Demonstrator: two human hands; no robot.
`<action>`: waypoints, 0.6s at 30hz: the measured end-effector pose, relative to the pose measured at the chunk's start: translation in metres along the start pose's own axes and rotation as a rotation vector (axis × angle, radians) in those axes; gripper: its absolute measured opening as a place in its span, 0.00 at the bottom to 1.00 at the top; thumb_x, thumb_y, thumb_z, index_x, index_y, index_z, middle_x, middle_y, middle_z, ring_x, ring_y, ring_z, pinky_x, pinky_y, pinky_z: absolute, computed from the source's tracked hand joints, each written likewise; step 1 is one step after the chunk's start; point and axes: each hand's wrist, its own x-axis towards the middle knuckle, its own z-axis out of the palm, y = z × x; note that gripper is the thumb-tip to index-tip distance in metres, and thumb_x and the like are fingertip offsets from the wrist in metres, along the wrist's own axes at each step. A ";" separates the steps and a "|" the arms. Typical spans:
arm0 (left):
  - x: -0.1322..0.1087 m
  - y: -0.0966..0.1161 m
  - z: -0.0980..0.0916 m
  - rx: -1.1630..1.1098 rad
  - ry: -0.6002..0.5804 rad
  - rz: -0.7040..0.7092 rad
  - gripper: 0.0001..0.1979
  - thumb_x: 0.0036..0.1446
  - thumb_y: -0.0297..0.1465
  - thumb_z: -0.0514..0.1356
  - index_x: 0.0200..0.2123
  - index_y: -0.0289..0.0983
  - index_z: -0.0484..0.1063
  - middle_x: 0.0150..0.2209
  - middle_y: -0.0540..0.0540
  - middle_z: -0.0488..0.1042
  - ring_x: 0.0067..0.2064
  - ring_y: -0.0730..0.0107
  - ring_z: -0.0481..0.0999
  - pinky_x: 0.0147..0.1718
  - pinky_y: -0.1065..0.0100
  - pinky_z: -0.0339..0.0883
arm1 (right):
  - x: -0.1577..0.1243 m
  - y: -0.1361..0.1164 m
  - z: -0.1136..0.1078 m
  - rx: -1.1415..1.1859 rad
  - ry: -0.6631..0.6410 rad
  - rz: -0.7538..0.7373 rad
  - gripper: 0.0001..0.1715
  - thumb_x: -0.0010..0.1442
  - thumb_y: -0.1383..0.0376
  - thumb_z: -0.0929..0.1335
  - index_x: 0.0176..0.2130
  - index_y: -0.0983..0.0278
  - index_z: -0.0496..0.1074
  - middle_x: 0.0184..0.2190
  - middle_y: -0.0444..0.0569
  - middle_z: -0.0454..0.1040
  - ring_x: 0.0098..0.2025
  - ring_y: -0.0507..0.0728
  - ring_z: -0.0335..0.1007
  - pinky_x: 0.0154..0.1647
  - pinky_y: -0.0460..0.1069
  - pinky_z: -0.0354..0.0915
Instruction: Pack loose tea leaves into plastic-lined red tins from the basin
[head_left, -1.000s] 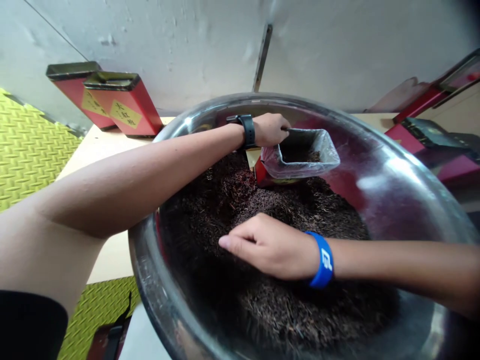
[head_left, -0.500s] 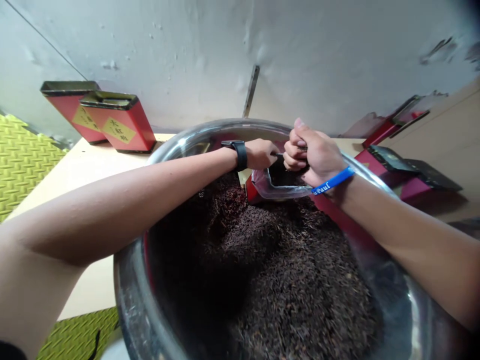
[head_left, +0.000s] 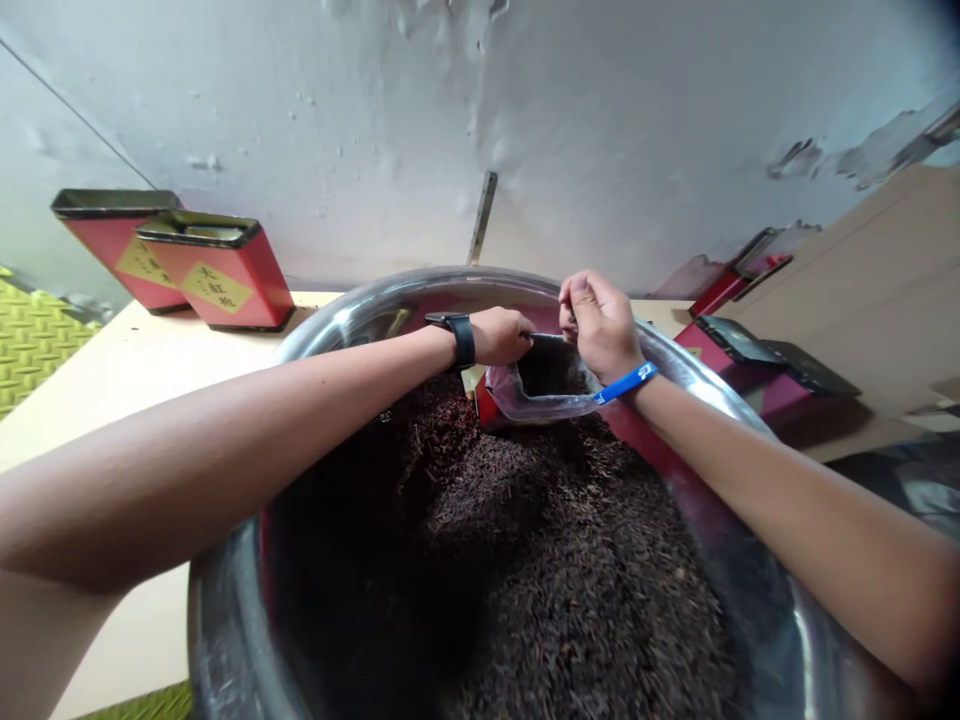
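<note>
A red tin [head_left: 489, 402] with a clear plastic bag [head_left: 517, 398] lining its mouth stands tilted in dark, loose tea leaves [head_left: 592, 590] inside a large metal drum [head_left: 232, 600]. Dark leaves show within the bag. My left hand [head_left: 499, 335], a black watch on its wrist, is closed on the tin's far left rim; its fingertips are partly hidden. Above the tin's right side my right hand [head_left: 606, 325] makes a fist, thumb on top, with dark leaf bits showing at the fingers. A blue wristband circles that wrist.
Two red tins [head_left: 236, 275] with yellow labels stand open on the pale tabletop [head_left: 97, 380] at left. More red tins [head_left: 795, 375] lie to the right near a cardboard sheet [head_left: 885, 290]. A peeling wall [head_left: 360, 130] rises behind the drum.
The view has shifted, so the scene sits lower and further left. My right fist has moved slightly away from my left hand, and more of the bag's mouth shows.
</note>
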 end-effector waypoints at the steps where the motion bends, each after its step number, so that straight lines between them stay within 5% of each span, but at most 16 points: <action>1: 0.000 0.000 0.000 -0.009 -0.002 0.000 0.17 0.54 0.33 0.47 0.38 0.37 0.73 0.32 0.45 0.74 0.29 0.73 0.67 0.28 0.72 0.56 | 0.001 0.001 -0.001 -0.020 0.008 -0.021 0.13 0.62 0.57 0.57 0.33 0.62 0.60 0.18 0.39 0.56 0.20 0.47 0.52 0.21 0.44 0.53; 6: 0.000 -0.002 0.002 -0.039 0.006 -0.007 0.15 0.53 0.33 0.48 0.36 0.36 0.72 0.27 0.46 0.72 0.26 0.74 0.65 0.26 0.73 0.56 | 0.005 0.005 -0.002 -0.083 0.055 -0.074 0.10 0.58 0.67 0.56 0.41 0.61 0.59 0.25 0.44 0.60 0.26 0.49 0.58 0.25 0.45 0.56; 18: 0.005 -0.008 0.005 -0.003 0.011 0.006 0.16 0.54 0.34 0.46 0.37 0.37 0.72 0.31 0.45 0.73 0.29 0.72 0.66 0.27 0.72 0.55 | 0.000 0.002 -0.004 -0.041 0.019 -0.067 0.14 0.49 0.74 0.56 0.36 0.63 0.62 0.26 0.44 0.64 0.24 0.48 0.61 0.22 0.44 0.60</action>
